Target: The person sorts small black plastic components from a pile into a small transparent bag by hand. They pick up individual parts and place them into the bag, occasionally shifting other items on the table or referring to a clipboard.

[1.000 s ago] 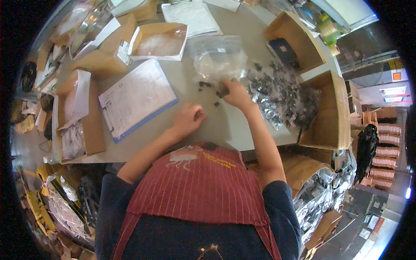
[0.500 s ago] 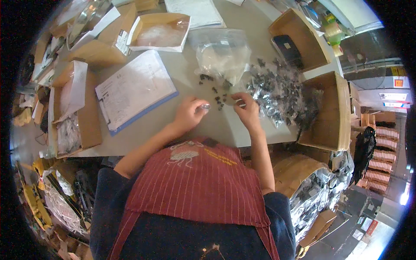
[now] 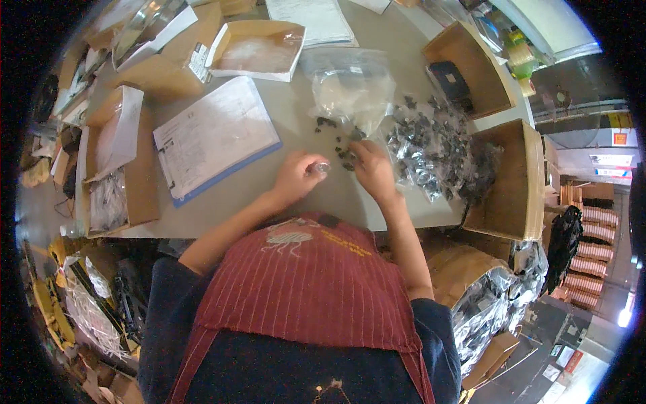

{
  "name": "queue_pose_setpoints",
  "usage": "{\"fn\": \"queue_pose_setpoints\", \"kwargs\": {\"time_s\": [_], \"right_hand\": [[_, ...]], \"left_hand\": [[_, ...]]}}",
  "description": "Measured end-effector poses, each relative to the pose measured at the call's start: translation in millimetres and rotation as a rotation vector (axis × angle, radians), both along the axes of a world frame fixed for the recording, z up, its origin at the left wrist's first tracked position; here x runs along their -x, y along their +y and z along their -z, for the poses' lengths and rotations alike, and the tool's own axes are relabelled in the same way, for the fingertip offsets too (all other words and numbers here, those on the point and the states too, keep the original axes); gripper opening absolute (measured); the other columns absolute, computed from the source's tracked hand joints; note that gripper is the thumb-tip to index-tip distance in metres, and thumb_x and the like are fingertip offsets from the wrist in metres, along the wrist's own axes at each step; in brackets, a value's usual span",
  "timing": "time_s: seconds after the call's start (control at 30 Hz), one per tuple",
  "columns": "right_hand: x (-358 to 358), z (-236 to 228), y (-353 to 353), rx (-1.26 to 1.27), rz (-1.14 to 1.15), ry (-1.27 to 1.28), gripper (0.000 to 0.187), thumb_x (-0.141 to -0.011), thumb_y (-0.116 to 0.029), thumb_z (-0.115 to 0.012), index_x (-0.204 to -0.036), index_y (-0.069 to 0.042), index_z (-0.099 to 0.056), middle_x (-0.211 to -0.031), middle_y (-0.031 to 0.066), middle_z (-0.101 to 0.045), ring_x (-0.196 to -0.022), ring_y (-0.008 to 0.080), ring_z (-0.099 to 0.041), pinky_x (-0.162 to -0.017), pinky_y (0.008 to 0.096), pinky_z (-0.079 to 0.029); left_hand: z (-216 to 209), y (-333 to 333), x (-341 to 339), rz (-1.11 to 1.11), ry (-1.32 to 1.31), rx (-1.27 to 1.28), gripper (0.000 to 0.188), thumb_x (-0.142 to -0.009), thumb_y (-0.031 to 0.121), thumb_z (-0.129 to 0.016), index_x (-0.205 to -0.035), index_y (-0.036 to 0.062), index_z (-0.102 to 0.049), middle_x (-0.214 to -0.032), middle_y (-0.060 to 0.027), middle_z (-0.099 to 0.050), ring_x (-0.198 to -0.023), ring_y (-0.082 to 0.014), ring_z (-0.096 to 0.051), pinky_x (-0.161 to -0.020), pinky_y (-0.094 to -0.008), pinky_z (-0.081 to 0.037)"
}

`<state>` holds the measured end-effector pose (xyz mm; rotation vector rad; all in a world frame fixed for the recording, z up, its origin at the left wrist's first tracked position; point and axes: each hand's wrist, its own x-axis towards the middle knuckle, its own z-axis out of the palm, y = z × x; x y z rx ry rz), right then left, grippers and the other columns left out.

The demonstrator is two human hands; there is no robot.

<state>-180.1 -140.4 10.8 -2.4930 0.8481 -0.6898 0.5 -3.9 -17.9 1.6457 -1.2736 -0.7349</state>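
Note:
My left hand [image 3: 296, 178] is closed, its thumb and fingers pinching a small clear plastic bag [image 3: 322, 166] with a shiny edge. To the right, my right hand [image 3: 373, 172] reaches down to the table, fingertips together among the small black parts [image 3: 348, 156]. Whatever lies between those fingertips is too small to make out. Just beyond them rests a large clear plastic bag [image 3: 356, 91], with more black parts by its near edge. A heap of small clear bags holding black parts [image 3: 431, 145] spreads to the right of my right hand.
A blue clipboard with papers [image 3: 215, 138] lies to the left. Beyond it stands a shallow open carton [image 3: 259, 50]. Cardboard boxes flank the table: one at left [image 3: 141, 182], another at right [image 3: 511, 178]. A dark device [image 3: 449, 81] sits in the far-right box.
My right hand has moved slightly left and down onto the black parts, its fingers drawing together. My left hand stays nearly in place with the small clear bag. The view has shifted slightly.

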Motion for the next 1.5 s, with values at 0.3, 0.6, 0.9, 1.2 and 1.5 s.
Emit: {"fn": "queue_pose_setpoints", "kwargs": {"time_s": [0.3, 0.6, 0.9, 1.2, 1.5], "right_hand": [[2, -14, 4, -0.134, -0.035, -0.036, 0.021, -0.082, -0.001, -0.065, -0.101, -0.006, -0.070, -0.093, 0.0134, -0.067, -0.084, 0.0343, -0.066, -0.072, 0.0414, -0.054], [-6, -50, 30, -0.281, -0.180, -0.250, 0.019, -0.084, 0.003, -0.069, -0.103, -0.001, -0.071, -0.098, 0.0122, -0.070, -0.084, 0.0225, -0.068, -0.072, 0.0321, -0.054], [7, 2, 30, -0.093, 0.040, 0.073, 0.020, -0.082, -0.006, -0.065, -0.102, -0.005, -0.064, -0.094, 0.0168, -0.061, -0.089, 0.0402, -0.061, -0.074, 0.0477, -0.051], [6, -33, 39, -0.354, -0.022, -0.139, 0.015, -0.081, -0.001, -0.068, -0.096, -0.003, -0.070, -0.100, 0.0152, -0.066, -0.079, 0.0332, -0.066, -0.071, 0.0369, -0.054], [-7, -14, 17, -0.256, 0.069, -0.045, 0.023, -0.083, -0.002, -0.067, -0.106, -0.005, -0.068, -0.100, 0.0157, -0.066, -0.084, 0.0333, -0.067, -0.071, 0.0391, -0.054]], "left_hand": [[13, -5, -5, 0.096, 0.111, -0.062, 0.029, -0.082, 0.015, -0.077, -0.109, 0.0067, -0.071, -0.102, -0.0066, -0.065, -0.091, -0.0192, -0.062, -0.082, -0.0323, -0.049], [0, -4, -1, 0.103, 0.200, 0.006, 0.028, -0.079, 0.016, -0.076, -0.106, 0.0080, -0.073, -0.092, -0.0082, -0.062, -0.086, -0.0203, -0.061, -0.078, -0.0340, -0.050], [10, -5, 4, 0.088, 0.244, 0.009, 0.028, -0.078, 0.014, -0.079, -0.105, 0.0084, -0.073, -0.092, -0.0072, -0.062, -0.086, -0.0197, -0.061, -0.077, -0.0326, -0.050], [5, -2, 4, 0.066, 0.131, -0.029, 0.027, -0.079, 0.015, -0.076, -0.105, 0.0092, -0.073, -0.099, -0.0116, -0.062, -0.088, -0.0251, -0.062, -0.080, -0.0362, -0.052], [-2, -1, 4, 0.106, 0.122, 0.054, 0.027, -0.078, 0.013, -0.076, -0.105, 0.0069, -0.072, -0.098, -0.0124, -0.061, -0.088, -0.0256, -0.064, -0.080, -0.0356, -0.053]]}}
